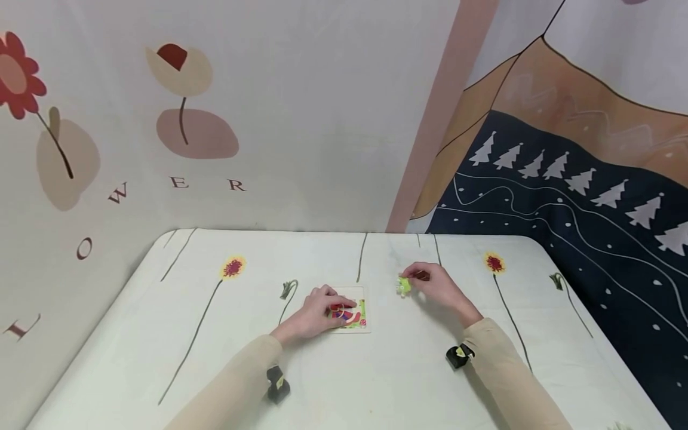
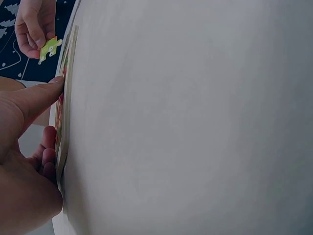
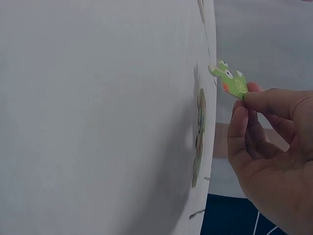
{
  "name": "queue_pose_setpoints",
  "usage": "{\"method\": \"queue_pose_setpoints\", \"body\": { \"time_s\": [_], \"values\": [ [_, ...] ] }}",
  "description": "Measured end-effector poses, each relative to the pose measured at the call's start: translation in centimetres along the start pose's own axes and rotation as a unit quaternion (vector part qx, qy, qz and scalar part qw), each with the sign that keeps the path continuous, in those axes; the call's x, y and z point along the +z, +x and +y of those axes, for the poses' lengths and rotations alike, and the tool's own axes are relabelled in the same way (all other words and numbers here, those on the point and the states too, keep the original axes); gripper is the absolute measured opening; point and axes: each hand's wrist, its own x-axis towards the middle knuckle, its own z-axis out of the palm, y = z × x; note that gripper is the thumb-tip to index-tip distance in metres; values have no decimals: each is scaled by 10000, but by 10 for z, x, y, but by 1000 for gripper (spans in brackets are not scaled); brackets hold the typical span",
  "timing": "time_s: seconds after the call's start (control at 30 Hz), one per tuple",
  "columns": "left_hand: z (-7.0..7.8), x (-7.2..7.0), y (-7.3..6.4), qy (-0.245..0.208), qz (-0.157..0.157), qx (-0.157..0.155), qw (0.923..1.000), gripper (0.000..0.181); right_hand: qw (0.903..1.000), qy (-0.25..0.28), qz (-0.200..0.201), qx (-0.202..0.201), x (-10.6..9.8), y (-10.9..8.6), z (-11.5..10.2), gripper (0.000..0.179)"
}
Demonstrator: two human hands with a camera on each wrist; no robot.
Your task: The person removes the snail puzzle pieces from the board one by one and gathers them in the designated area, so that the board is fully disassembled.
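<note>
A small square puzzle board (image 1: 367, 327) with a colourful picture lies flat on the table, its red, blue and green parts partly hidden by my left hand (image 1: 317, 313). That hand rests on the board's left side, and one extended finger (image 2: 41, 98) touches its surface. To the right of the board, my right hand (image 1: 435, 286) pinches a green puzzle piece (image 3: 234, 84) between thumb and fingertips. White eyes and an orange patch show on the piece, which is raised above the tabletop.
Several flat puzzle pieces (image 3: 199, 139) lie on the table below the right hand, seen edge-on in the right wrist view. The white tablecloth (image 1: 398, 382) has printed flowers. A pale curtain (image 1: 322, 119) and a dark patterned cloth (image 1: 537, 203) stand behind and to the right.
</note>
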Motion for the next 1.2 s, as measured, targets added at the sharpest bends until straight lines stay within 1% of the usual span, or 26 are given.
{"method": "queue_pose_setpoints", "body": {
  "time_s": [0.17,0.4,0.6,0.77,0.97,1.13,1.2],
  "values": [
    [0,0,0,-15,0,65,10000,35,9999,-34,84,124,-8,-3,5,16],
    [1,-1,0,-20,-26,54,10000,36,9993,-170,202,256,-21,-7,9,16],
    [0,-1,0,-5,-42,11,10000,36,9991,-268,228,247,-32,-10,14,16],
    [0,0,0,-21,-39,47,10000,35,9985,-402,288,246,-38,-12,20,16],
    [0,0,0,-19,-54,34,10000,35,9974,-575,313,316,-45,-14,24,16],
    [1,0,-1,5,-64,-8,10000,35,9967,-606,308,434,-51,-13,28,16],
    [1,0,0,12,-65,-7,10000,35,9963,-592,282,552,-53,-12,30,17]
  ]
}}
